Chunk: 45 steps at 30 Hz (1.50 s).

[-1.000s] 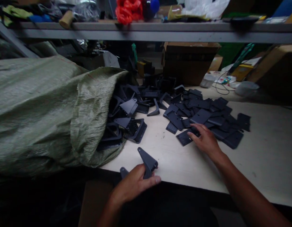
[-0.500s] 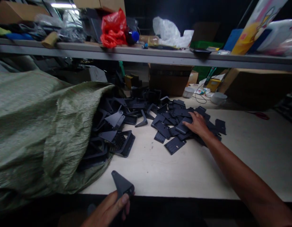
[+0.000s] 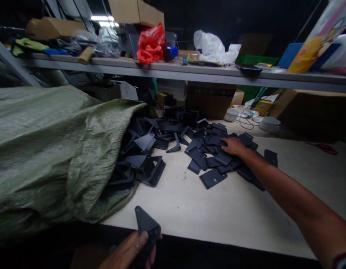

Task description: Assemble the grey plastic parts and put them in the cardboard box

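Note:
In my left hand [image 3: 136, 244], near the table's front edge, is a dark grey triangular plastic bracket [image 3: 147, 221], its pointed end up, thumb pressed on its lower part. My right hand [image 3: 233, 146] reaches into a heap of flat black plastic plates [image 3: 213, 178]. Its thumb and fingers are drawn close together among the plates, and what lies between them is hidden. Left of that heap, several black plastic brackets [image 3: 144, 142] spill out of a green woven sack [image 3: 97, 149]. One loose bracket [image 3: 175, 145] lies between the sack and the plates.
A shelf [image 3: 161, 71] crosses above the table, bearing a red plastic bag [image 3: 152, 43], white plastic wrap [image 3: 208, 45] and a cardboard box [image 3: 53, 28]. Beneath it stand cardboard boxes [image 3: 209, 99] and clear plastic cups [image 3: 269, 123]. Red-handled scissors [image 3: 327, 148] lie at the right.
The view has shifted, moving the scene slightly right. My right hand's fingers have drawn closer together in the heap, and some plates have moved. My left hand still holds the bracket, slightly turned.

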### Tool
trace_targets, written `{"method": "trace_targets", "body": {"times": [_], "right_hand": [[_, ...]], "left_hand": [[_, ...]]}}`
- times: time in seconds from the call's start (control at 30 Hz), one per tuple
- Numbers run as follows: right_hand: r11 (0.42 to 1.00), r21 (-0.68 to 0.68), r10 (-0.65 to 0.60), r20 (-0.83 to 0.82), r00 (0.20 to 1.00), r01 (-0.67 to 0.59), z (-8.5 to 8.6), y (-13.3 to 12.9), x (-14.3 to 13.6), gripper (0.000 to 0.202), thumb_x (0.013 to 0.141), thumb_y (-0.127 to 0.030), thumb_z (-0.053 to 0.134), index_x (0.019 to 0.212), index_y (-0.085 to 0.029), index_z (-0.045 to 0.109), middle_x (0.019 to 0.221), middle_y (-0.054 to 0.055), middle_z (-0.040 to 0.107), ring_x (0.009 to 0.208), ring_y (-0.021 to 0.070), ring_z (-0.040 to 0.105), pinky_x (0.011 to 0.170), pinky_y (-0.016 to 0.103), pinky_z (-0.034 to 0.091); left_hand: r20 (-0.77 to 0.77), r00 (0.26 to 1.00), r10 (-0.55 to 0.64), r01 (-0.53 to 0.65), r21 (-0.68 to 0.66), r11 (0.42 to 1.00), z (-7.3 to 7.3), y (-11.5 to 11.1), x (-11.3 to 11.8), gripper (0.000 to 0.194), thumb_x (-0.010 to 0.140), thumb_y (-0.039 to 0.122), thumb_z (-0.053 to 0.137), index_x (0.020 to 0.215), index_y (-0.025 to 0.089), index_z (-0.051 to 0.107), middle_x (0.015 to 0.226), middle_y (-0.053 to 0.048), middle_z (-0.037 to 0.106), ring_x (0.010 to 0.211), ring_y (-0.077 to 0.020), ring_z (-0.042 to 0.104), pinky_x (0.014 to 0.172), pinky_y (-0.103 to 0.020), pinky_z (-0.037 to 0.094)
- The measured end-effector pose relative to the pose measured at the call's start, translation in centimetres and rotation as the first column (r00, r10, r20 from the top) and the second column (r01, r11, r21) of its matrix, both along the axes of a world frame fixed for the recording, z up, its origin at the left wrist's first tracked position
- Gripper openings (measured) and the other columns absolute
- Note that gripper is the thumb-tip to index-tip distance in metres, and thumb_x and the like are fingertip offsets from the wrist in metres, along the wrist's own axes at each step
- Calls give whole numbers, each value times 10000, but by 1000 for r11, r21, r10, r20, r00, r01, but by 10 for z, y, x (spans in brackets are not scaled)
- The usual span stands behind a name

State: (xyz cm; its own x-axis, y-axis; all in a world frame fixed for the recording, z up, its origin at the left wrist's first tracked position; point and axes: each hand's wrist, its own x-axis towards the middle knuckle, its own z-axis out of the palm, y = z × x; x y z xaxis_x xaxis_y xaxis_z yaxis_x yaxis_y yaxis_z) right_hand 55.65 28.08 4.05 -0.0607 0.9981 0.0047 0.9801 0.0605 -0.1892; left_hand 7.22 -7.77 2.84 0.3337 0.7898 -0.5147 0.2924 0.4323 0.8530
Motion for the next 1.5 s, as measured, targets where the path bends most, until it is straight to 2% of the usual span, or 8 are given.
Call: {"method": "trace_targets", "body": {"times": [0.23, 0.37, 0.53, 0.67, 0.77, 0.97, 1.23, 1.5], "right_hand": [[971, 238, 48, -263, 964, 17, 9, -57, -7, 522, 1043, -433, 431, 1330, -99, 712, 1374, 195, 693, 1288, 333, 625, 1127, 457, 461], [989, 141, 104, -476, 873, -41, -17, -117, -45, 599, 1028, -612, 460, 1292, -142, 720, 1194, 131, 777, 1037, 291, 736, 871, 399, 596], [974, -110, 33, -795, 606, -197, -64, -200, -121, 491, 911, -582, 684, 1184, -181, 756, 1136, 101, 785, 1003, 281, 736, 871, 402, 591], [990, -45, 80, -583, 809, -131, -67, -231, -162, 551, 971, -500, 626, 1448, -223, 627, 1177, 131, 752, 1039, 311, 716, 929, 474, 570], [978, 12, 201, -323, 925, -209, -53, -236, -175, 693, 979, -528, 615, 1581, -206, 494, 1275, 185, 707, 1154, 378, 675, 1003, 552, 544], [925, -25, 372, -128, 919, -378, -48, -224, -177, 634, 888, -481, 755, 1472, -264, 640, 1389, 183, 660, 1223, 436, 647, 1031, 615, 536], [912, 14, 284, -744, 604, -410, -8, -265, -195, 674, 898, -508, 787, 1521, -359, 578, 1459, 53, 652, 1286, 353, 656, 1067, 567, 566], [872, 146, 432, -679, 593, -467, 0, -306, -241, 683, 966, -464, 725, 1596, -392, 470, 1440, 69, 639, 1293, 303, 643, 1103, 505, 553]], "left_hand": [[346, 932, 111, -65, -144, 987, 2, 19, 18, 772, 945, 834, 383, 1182, 171, 701, 1000, -116, 759, 853, -261, 698, 790, -360, 531], [704, 621, 345, -221, -266, 938, 7, 29, 42, 876, 814, 914, 532, 1130, 122, 730, 949, -147, 746, 827, -280, 715, 785, -373, 568], [767, 259, 587, -480, -425, 767, 6, 46, 66, 906, 825, 917, 517, 1057, 70, 739, 883, -139, 728, 822, -278, 732, 853, -431, 630], [688, 63, 723, -575, -567, 589, -2, 54, 69, 874, 929, 859, 392, 1111, 74, 731, 957, -158, 764, 897, -283, 762, 939, -509, 631], [654, 42, 756, -609, -583, 538, -5, 54, 66, 844, 955, 824, 402, 1152, 68, 724, 995, -178, 785, 936, -299, 775, 943, -540, 632], [640, 34, 767, -658, -563, 499, -4, 54, 69, 798, 1005, 757, 385, 1146, 46, 720, 1080, -214, 787, 1020, -312, 771, 916, -508, 647], [718, 28, 696, -685, -494, 536, -5, 55, 73, 712, 972, 752, 505, 1127, 96, 733, 1187, -196, 776, 1183, -326, 723, 1044, -487, 582], [684, 95, 723, -709, -463, 532, -1, 58, 86, 735, 935, 783, 540, 1140, 109, 746, 1158, -182, 786, 1196, -348, 716, 1049, -461, 575]]}}
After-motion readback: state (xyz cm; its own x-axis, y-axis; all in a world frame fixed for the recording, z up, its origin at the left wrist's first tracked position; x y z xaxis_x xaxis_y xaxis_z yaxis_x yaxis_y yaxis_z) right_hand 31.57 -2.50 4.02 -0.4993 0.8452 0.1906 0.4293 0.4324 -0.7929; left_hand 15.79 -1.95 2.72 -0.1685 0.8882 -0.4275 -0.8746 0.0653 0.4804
